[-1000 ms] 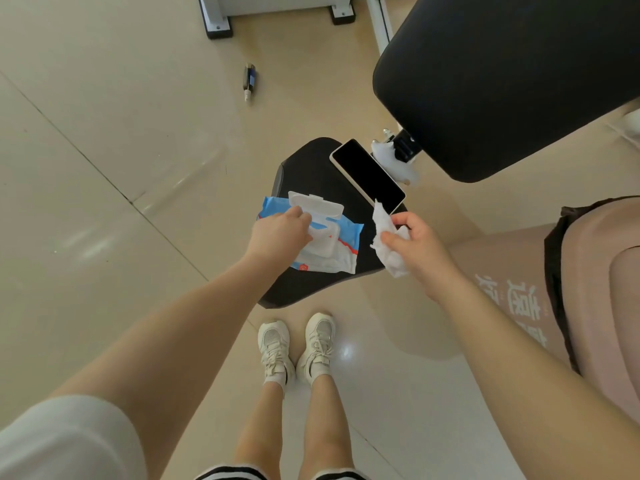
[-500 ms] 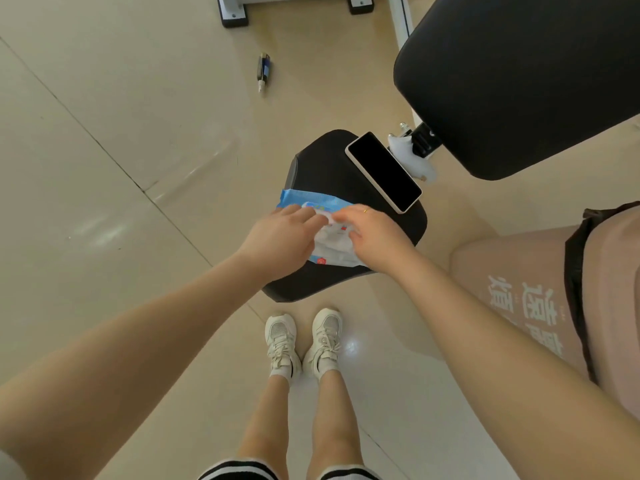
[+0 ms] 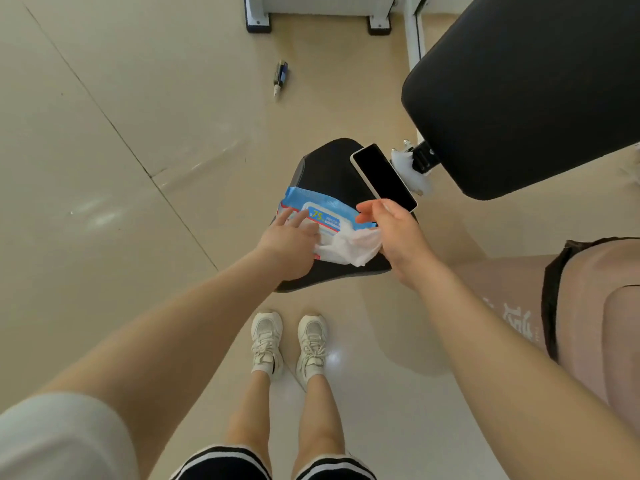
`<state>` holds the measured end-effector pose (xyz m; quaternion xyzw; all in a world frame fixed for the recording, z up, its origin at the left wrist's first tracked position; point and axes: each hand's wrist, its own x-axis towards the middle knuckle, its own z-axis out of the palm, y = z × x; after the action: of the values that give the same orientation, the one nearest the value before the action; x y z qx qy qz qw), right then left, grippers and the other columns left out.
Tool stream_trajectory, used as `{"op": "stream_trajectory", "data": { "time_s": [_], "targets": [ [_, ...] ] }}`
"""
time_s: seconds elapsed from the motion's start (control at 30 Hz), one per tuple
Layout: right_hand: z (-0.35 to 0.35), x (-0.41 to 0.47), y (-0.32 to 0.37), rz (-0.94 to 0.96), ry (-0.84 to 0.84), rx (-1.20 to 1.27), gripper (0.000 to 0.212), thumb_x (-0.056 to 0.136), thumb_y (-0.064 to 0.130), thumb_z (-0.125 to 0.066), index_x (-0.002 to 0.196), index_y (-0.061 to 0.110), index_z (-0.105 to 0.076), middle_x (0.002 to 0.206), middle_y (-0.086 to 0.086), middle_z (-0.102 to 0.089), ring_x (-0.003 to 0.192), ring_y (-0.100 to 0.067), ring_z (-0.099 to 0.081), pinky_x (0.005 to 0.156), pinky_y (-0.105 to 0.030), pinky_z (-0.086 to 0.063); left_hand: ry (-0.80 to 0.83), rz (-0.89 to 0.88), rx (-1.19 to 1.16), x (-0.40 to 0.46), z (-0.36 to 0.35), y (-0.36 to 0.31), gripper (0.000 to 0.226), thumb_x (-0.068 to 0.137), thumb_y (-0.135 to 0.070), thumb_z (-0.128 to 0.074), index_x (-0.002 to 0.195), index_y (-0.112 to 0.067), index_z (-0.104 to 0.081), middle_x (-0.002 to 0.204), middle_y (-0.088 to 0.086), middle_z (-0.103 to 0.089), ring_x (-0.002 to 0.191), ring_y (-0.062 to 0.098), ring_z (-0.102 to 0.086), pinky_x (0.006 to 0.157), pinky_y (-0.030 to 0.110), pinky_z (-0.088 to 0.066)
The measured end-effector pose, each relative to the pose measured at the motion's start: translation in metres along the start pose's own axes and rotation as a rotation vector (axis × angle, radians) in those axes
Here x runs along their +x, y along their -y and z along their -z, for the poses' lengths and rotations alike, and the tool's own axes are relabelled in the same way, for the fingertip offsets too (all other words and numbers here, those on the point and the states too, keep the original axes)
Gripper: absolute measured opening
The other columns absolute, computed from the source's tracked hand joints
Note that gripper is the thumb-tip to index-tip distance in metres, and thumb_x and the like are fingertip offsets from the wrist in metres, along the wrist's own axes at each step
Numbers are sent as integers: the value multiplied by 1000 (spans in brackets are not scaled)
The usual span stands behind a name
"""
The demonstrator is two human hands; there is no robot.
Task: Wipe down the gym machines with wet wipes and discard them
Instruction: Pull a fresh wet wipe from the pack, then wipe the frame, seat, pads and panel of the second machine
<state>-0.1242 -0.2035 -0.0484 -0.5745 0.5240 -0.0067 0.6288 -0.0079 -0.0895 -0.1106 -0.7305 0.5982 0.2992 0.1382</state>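
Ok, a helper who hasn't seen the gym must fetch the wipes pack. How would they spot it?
Find the small black seat pad below the large black backrest. On it, beside a dark-screened phone, lies the wipes pack: the only blue-and-white soft packet, under the left hand.

I'm pressing my left hand point(image 3: 290, 237) flat on the wipes pack point(image 3: 317, 216) on the seat point(image 3: 325, 168); my right hand point(image 3: 393, 233) is gripping a wipe point(image 3: 349, 247).
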Motion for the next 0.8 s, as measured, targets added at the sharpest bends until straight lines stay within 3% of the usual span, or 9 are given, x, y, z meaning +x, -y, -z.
{"op": "stream_trajectory", "data": {
  "time_s": [0.07,0.17,0.27,0.33,0.43,0.53,0.6,0.7,0.8],
  "targets": [
    [-1,-13,12,-25,78,3,25,98,19,-36,88,18,-59,72,4,-62,79,-14,-57,72,-25,-44,-25,63,-276,-12,21,7,48,96,-15,-35,143,-23,-32,151,-2,-28,143,19,-13,115,31,-10],
    [-14,-35,33,-67,276,12,29,101,25,-36,88,15,-60,72,1,-65,74,-13,-57,74,-29,-46,-270,241,-903,-58,53,20,47,94,-3,-33,135,-20,-47,143,1,-43,129,19,-39,98,20,-32],
    [-46,-58,60,-57,488,-74,37,103,30,-31,96,12,-62,87,-5,-67,82,-14,-61,84,-32,-49,-295,244,-1260,-126,70,27,28,99,-26,-38,114,-23,-62,118,-4,-61,110,16,-55,87,20,-39],
    [-77,-70,78,-12,588,-156,39,103,31,-28,97,11,-61,89,-6,-67,86,-17,-61,84,-34,-47,-269,256,-1326,-172,70,36,26,96,-38,-44,106,-23,-62,105,-5,-65,101,13,-57,87,23,-41],
    [-142,-97,104,79,692,-320,36,103,32,-28,93,14,-58,80,-1,-67,83,-18,-61,82,-32,-49,-333,374,-1360,-239,54,56,23,89,-35,-60,108,-23,-58,93,0,-65,83,13,-59,73,22,-46],
    [-215,-136,128,156,820,-441,35,102,32,-32,88,14,-58,81,-3,-63,76,-19,-62,81,-32,-52,-478,505,-1429,-309,34,81,19,88,-26,-63,100,-13,-60,83,5,-61,71,14,-54,60,20,-41],
    [-263,-163,140,201,901,-546,34,101,35,-36,85,15,-59,87,-6,-61,78,-22,-61,82,-35,-51,-605,576,-1514,-356,18,98,10,88,-21,-63,89,-12,-58,68,-1,-57,57,6,-49,52,15,-36],
    [-335,-195,147,266,1092,-698,24,94,32,-53,91,10,-61,86,-6,-60,79,-22,-59,77,-36,-48,-745,692,-1586,-430,-15,128,17,88,-14,-63,76,-16,-51,48,-16,-52,46,-2,-45,49,14,-35],
    [-413,-235,151,332,1283,-894,42,72,28,-74,102,1,-62,85,-4,-62,77,-16,-60,67,-23,-46,-860,809,-1611,-507,-55,156,21,81,-22,-69,72,-18,-50,55,-15,-50,53,2,-46,55,18,-35]
  ]
}}
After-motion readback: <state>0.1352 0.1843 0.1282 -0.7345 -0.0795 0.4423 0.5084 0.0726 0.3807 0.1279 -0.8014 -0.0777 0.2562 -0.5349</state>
